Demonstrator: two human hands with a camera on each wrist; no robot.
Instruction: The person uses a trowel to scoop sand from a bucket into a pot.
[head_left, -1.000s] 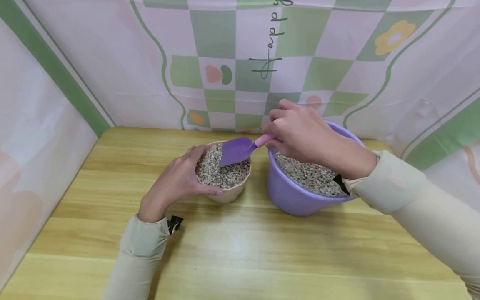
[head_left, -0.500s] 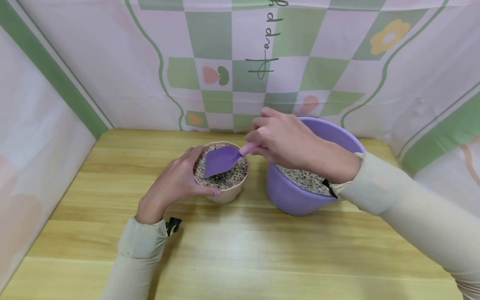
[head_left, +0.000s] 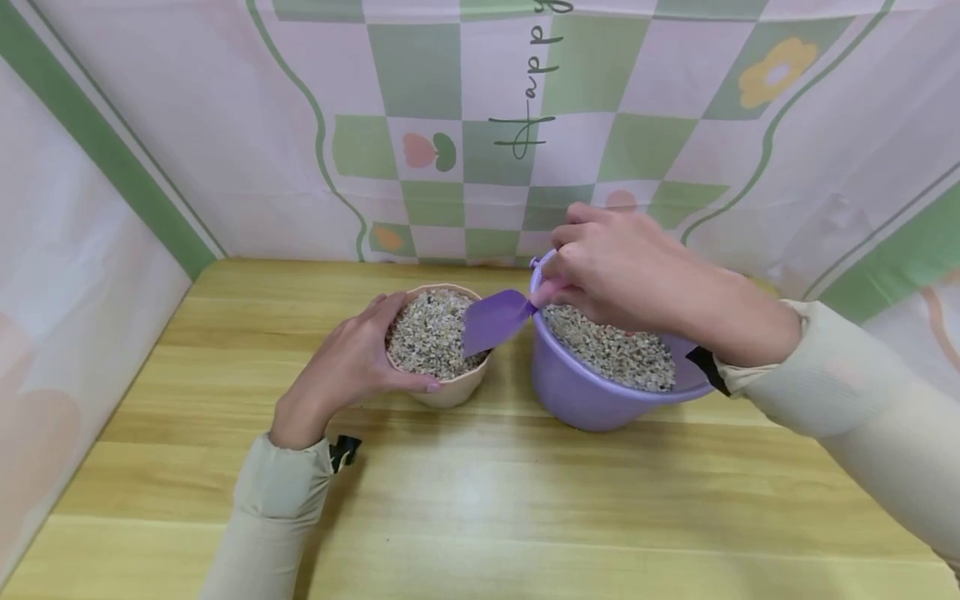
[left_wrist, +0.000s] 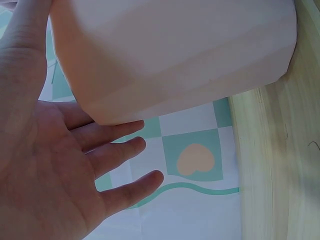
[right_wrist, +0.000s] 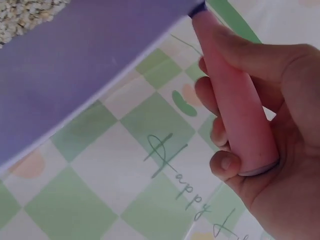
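A peach-beige plant pot (head_left: pixel 459 388) with a faceted wall stands on the table, full of small mixed gravel (head_left: pixel 431 333). My left hand (head_left: pixel 348 354) holds it from the left, thumb along the near rim; in the left wrist view the lower fingers (left_wrist: pixel 127 152) are spread beside its wall. My right hand (head_left: pixel 618 262) grips the pink handle (right_wrist: pixel 240 105) of a trowel, fingers wrapped round it. The trowel's purple blade (head_left: pixel 495 321) slants down over the pot's right rim, its tip at the gravel. The right hand is above a purple bucket (head_left: pixel 585 396) of similar gravel.
The bucket stands right of the pot with a narrow gap between them. Behind both hangs a green-and-white checkered cloth (head_left: pixel 423 71), close to the far edge of the wooden table (head_left: pixel 450 508). Cloth walls (head_left: pixel 90 275) also flank the table.
The trowel swung left over the pot, then back right to the pot's right rim, uncovering the gravel there. The right hand moved with it; the left hand stayed on the pot.
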